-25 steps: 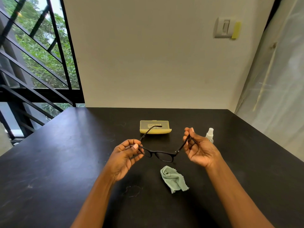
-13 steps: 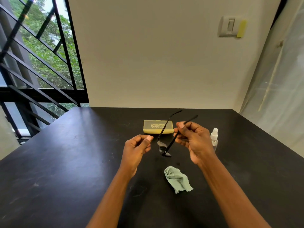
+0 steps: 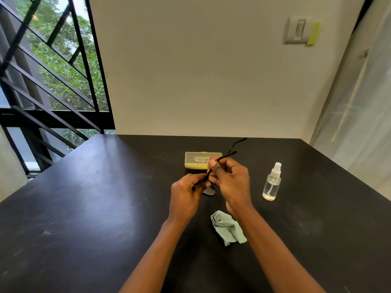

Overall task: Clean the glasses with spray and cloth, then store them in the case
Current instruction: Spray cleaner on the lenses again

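Black-framed glasses [image 3: 209, 191] hang above the black table [image 3: 84, 197], held between both hands with the temple arms pointing away from me. My right hand [image 3: 229, 180] pinches one temple arm between thumb and fingers. My left hand [image 3: 186, 195] grips the frame near its front; most of the lenses are hidden behind the hands. A closed yellow case [image 3: 195, 159] lies just beyond the hands. The clear spray bottle [image 3: 271, 183] stands upright to the right. A crumpled pale green cloth [image 3: 228, 228] lies on the table near my right wrist.
A beige wall closes the table's far edge. A window with black bars is at the left, a translucent sheet at the right. The table's left and near parts are bare black surface.
The glasses turned from lying sideways between my spread hands to pointing away from me. Both hands came together at the middle, and my left hand took hold of the frame again.
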Motion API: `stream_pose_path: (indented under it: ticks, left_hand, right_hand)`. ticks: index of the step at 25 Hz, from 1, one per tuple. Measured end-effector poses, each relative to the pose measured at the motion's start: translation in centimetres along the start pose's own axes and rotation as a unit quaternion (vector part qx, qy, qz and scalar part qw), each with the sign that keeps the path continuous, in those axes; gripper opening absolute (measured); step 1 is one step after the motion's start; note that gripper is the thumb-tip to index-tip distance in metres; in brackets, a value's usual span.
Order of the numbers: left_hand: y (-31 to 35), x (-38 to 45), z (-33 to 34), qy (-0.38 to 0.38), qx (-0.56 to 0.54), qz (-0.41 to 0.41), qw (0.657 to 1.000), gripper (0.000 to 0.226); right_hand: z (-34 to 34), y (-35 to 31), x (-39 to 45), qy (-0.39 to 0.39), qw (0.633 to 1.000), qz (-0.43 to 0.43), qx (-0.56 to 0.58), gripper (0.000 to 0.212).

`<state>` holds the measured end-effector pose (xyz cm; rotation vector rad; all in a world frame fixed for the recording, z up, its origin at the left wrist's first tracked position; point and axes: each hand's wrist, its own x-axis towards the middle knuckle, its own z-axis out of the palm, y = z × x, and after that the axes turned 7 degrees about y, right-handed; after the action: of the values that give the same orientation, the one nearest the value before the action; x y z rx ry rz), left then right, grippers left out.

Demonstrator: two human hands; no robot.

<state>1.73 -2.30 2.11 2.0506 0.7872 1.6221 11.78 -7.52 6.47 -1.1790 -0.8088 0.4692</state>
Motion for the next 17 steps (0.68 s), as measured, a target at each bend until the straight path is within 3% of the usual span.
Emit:
stream_pose_path:
  ticks: [5,11,17]
  left_hand:
    - [-1.4,-0.3,-0.1,0.070,-0.001,-0.069,0.995,0.022]
    - [-3.0,-0.5,-0.3,0.113,-0.044,-0.146,0.982,0.027]
    - [-3.8,-0.4,0.8,0.151,-0.077,-0.178,0.969,0.028]
  right_hand:
    - [-2.2,1.8,-0.2,0.009,1.000,0.014,-0.016,0.019]
    - [-5.8,5.8,-1.1,-0.032,0.977,0.018,-0.210,0.026]
    - [-7.7,7.3,0.2,0.151,0.967,-0.075,-0.193,0.023]
